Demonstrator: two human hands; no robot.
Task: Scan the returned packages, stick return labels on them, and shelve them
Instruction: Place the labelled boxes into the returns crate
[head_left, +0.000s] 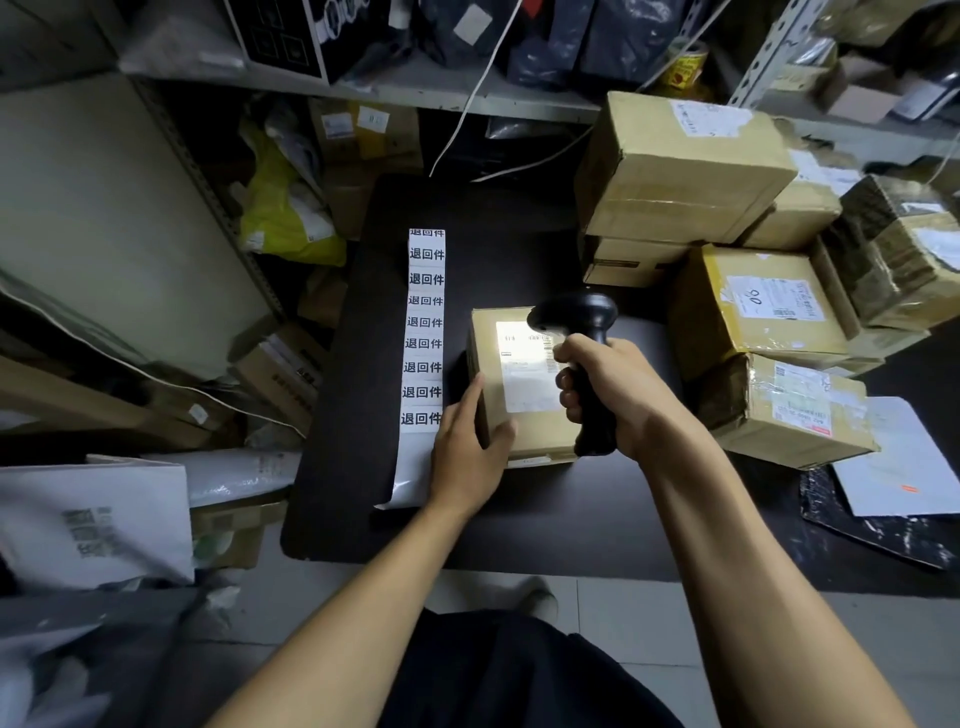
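Package (524, 384) on table (519, 509), left hand (467, 452) gripping its corner; right hand (608, 395) clutching scanner (576, 317)

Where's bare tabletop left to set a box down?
Free: near edge of the black table in front of the small box and both hands; also the far strip between the label strip and the stacked cartons. Crowded: the whole right side, cartons packed together, plus mailers at the right corner.
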